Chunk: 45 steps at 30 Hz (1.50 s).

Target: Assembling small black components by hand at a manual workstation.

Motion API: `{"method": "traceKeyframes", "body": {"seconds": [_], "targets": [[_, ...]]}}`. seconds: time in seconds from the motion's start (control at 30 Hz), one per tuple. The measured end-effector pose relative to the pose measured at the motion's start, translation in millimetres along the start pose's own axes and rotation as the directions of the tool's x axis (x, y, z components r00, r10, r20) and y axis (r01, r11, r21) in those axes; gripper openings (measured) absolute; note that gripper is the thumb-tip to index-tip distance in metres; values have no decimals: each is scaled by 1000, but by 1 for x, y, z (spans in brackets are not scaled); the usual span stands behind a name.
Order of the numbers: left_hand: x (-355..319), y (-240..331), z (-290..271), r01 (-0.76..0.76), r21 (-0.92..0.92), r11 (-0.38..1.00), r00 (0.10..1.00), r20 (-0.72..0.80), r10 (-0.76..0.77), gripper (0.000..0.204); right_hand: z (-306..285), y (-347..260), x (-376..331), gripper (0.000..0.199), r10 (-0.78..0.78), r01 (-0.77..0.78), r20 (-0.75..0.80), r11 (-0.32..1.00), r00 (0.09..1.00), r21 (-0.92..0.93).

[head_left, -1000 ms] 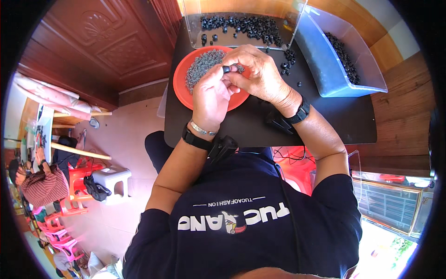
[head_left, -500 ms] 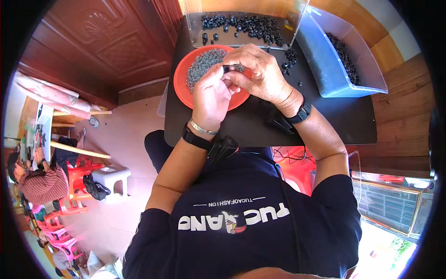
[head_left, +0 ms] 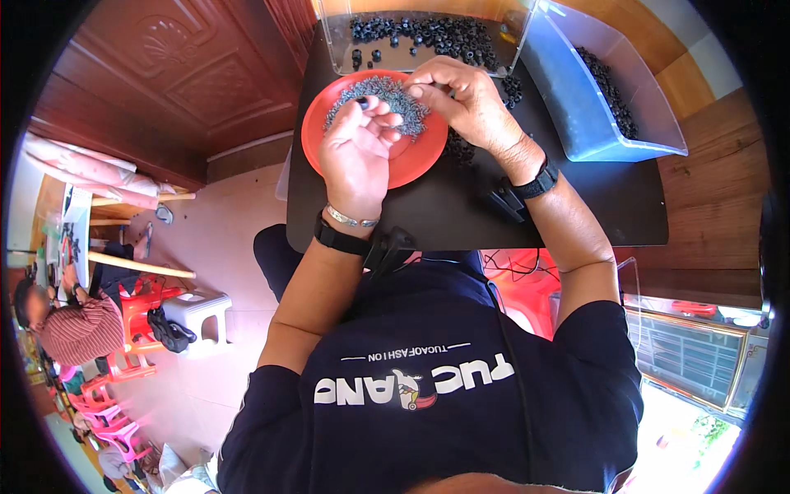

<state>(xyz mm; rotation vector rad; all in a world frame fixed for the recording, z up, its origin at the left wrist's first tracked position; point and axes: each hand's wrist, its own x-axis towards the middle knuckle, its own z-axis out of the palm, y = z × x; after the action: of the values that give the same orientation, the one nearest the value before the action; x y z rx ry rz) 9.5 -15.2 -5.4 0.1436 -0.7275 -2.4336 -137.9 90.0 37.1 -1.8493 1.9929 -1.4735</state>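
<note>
My left hand (head_left: 358, 156) is palm-up over the red plate (head_left: 411, 167), its thumb and fingers closed on a small black cylindrical part (head_left: 362, 103). In the plate lies a heap of small grey pieces (head_left: 374, 87), too fine to name. Coming in from the plate's right side, my right hand (head_left: 473, 103) has its thumb and forefinger pinched together at the heap's right edge. Whatever is between those fingertips, if anything, is too small to make out. The two hands are apart.
Behind the plate stands a clear box (head_left: 403, 67) with many black parts (head_left: 461, 37). A blue bin (head_left: 580, 152) of black parts sits at the right of the dark table (head_left: 592, 214). Loose black parts (head_left: 512, 92) lie beside the plate. Another person (head_left: 78, 329) sits far left.
My hands have separated: the left moved left and nearer with the black part, the right rose toward the far side, its fingertips now at the grey heap.
</note>
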Motion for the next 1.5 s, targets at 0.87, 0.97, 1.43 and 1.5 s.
{"method": "traceKeyframes", "body": {"seconds": [0.87,0.97,1.43,1.5], "targets": [[2,5,-5,-108,-27,994,978,-184,101,22,35,-4,-7,14,-220,381,403,843,888,-380],[2,5,-4,-119,-28,992,974,-199,111,21,29,-4,-7,12,-149,239,289,922,946,-306],[-1,-4,3,184,56,981,983,5,-185,19,20,-5,-1,11,98,-114,59,836,993,537],[-1,-5,3,201,55,978,980,-8,-201,18,21,-7,-2,10,121,-149,88,839,989,524]]}}
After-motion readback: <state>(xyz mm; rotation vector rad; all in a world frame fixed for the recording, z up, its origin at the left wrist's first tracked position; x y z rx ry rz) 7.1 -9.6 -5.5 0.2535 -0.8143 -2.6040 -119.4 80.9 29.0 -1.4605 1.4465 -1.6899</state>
